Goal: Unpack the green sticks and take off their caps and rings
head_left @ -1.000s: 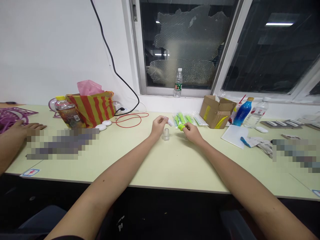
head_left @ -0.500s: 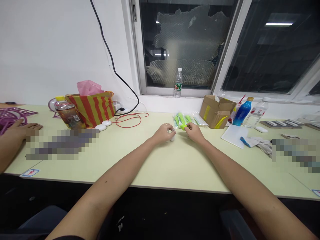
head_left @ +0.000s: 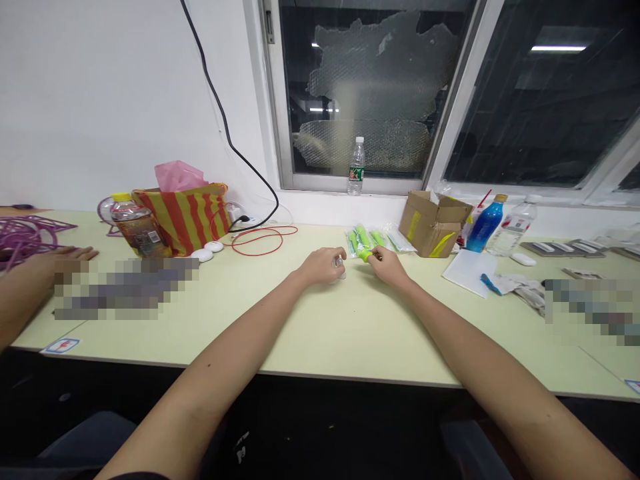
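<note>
My left hand [head_left: 321, 265] is curled round a small clear vial [head_left: 339, 265] that stands on the pale green table [head_left: 320, 333]. My right hand [head_left: 386, 265] pinches a small bright green piece [head_left: 367, 254] just to the vial's right. The two hands are close together, nearly touching. Right behind them lie clear packets of green pieces [head_left: 365, 238].
An open cardboard box [head_left: 431, 223], a blue bottle [head_left: 485, 225] and a clear bottle [head_left: 511, 227] stand at the right. A striped bag [head_left: 183, 215], a drink bottle [head_left: 134, 227] and a red cable [head_left: 260, 239] are at the left. Another person's hand [head_left: 55, 259] rests far left beside purple parts [head_left: 25, 232].
My left hand came down from above the table and closed round the vial. My right hand stayed nearly still with the green piece. The other person's hand shifted a little.
</note>
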### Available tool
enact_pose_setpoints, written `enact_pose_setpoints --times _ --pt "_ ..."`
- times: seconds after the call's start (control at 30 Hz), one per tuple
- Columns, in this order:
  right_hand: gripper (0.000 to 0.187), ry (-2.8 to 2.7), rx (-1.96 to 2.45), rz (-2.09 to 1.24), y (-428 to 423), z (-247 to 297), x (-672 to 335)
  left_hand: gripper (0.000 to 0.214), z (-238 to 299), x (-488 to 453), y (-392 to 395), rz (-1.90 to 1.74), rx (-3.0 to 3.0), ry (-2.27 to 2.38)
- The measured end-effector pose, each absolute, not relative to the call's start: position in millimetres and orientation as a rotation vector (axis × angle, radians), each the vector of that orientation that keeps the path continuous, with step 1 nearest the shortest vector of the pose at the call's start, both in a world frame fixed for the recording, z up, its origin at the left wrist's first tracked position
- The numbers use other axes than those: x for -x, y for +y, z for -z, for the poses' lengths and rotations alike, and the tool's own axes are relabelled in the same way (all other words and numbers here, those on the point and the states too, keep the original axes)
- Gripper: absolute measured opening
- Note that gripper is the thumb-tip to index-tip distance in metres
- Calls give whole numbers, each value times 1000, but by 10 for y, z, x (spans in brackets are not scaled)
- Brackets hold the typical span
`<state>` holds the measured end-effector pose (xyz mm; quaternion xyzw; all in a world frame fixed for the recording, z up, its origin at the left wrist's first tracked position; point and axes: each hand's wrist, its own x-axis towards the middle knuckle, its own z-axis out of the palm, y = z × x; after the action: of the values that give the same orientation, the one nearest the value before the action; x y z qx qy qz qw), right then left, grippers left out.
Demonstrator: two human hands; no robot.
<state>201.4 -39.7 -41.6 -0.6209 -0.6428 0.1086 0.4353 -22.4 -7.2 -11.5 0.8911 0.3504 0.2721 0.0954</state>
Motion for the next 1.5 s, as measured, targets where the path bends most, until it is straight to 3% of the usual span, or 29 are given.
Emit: enact_pose_setpoints --times 0.33,0.6,0.87,1.07,1.17,1.33,1.5 --pt "17 -1626 1544 -250 -392 420 -2013 47 38 246 -57 -703 -2555 813" --pt "17 -1642 1533 -251 -389 430 -2018 32 82 209 -45 -660 -2479 799" --pt "18 -1643 1541 -259 -392 444 -2023 60 -51 275 -37 -757 -2432 762" --pt "18 -1643 1534 -248 -368 460 -2028 62 -167 372 -29 -592 -2506 914" --pt "18 -1651 1529 -245 -370 453 -2026 58 -185 309 -31 -550 -2546 898" --pt "18 -1654 1532 -259 -388 440 -2023 28 -145 131 52 -499 -2437 891" --pt "17 -1653 1544 -250 -386 435 -2024 23 -111 58 132 -324 -2584 880"
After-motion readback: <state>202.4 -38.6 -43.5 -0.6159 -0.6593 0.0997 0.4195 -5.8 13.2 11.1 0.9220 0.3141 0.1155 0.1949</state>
